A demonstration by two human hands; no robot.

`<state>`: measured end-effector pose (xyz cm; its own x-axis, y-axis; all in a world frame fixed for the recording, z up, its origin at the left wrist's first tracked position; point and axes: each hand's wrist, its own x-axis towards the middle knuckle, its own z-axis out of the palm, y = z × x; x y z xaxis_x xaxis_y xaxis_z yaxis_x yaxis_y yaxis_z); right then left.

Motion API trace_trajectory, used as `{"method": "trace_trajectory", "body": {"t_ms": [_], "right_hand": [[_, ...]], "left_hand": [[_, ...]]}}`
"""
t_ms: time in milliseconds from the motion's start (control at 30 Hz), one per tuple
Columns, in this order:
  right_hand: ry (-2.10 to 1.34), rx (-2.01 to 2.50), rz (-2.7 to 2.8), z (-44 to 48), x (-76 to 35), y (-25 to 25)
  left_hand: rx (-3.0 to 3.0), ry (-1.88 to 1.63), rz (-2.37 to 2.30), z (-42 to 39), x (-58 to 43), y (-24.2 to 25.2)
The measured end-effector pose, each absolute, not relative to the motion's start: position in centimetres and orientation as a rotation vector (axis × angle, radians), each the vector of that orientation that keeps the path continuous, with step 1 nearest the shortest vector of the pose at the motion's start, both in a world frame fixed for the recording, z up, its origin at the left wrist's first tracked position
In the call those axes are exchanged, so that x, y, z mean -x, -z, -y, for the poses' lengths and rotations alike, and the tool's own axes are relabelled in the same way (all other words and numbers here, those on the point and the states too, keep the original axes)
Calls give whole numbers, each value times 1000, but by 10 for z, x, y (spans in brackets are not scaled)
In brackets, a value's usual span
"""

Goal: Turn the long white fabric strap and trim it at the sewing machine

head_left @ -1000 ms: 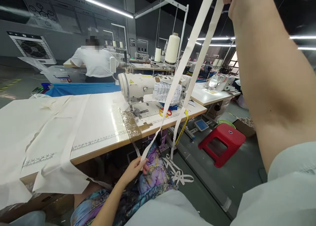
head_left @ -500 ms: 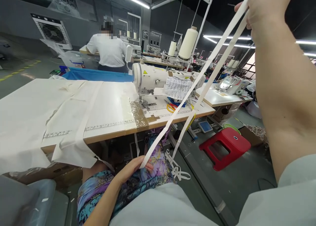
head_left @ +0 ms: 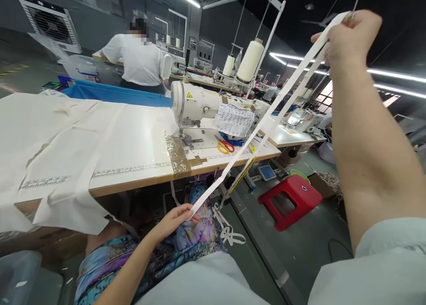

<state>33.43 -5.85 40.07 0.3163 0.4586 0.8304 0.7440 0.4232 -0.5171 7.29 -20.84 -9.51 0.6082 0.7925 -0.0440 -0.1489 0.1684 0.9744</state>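
Well, a big blue bin (head_left: pixel 113 94) is sitting behind the table (head_left: pixel 140 184) in the upper left of the frame. You cannot see what is inside it from here. A brown cardboard box (head_left: pixel 46 242) is sitting under the table in the lower left, and its inside is hidden too.

You are holding a long white strap (head_left: pixel 216 179) with both hands, and your hands are far apart. Your right hand (head_left: pixel 349 36) is up high in the upper right of the frame, gripping the top of the strap tight. Your left hand (head_left: pixel 175 220) is down low in the middle, over your lap, pinching the strap between thumb and fingers. The strap is stretching in a straight slanting line from one hand to the other. A second strand is hanging down from your right hand to the floor, where more strap is lying in a loose pile (head_left: pixel 229 235).

The strap is flat, thin and soft, like a ribbon made of cloth. Smooth cream cloth (head_left: pixel 83 140) is lying spread on the table and drooping over its near edge. A white sewing machine (head_left: pixel 199 107) is standing on the table in the middle of the frame, with scissors (head_left: pixel 226 146) with yellow and red handles just beside it. A red plastic stool (head_left: pixel 289 200) is standing on the grey floor at the right. A person in a white shirt (head_left: pixel 136 63) is working at the upper left, back turned to you.
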Motion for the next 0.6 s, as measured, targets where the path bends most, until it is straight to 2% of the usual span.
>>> {"method": "trace_trajectory", "body": {"t_ms": [333, 467, 600], "right_hand": [[20, 1219, 1315, 66, -337, -381], [-144, 1153, 1334, 73, -340, -374], [-124, 1164, 1373, 74, -352, -366]], "left_hand": [[-1299, -787, -667, 207, -90, 46], [-1320, -845, -675, 207, -96, 41], [-1337, -881, -700, 209, -98, 38]]}}
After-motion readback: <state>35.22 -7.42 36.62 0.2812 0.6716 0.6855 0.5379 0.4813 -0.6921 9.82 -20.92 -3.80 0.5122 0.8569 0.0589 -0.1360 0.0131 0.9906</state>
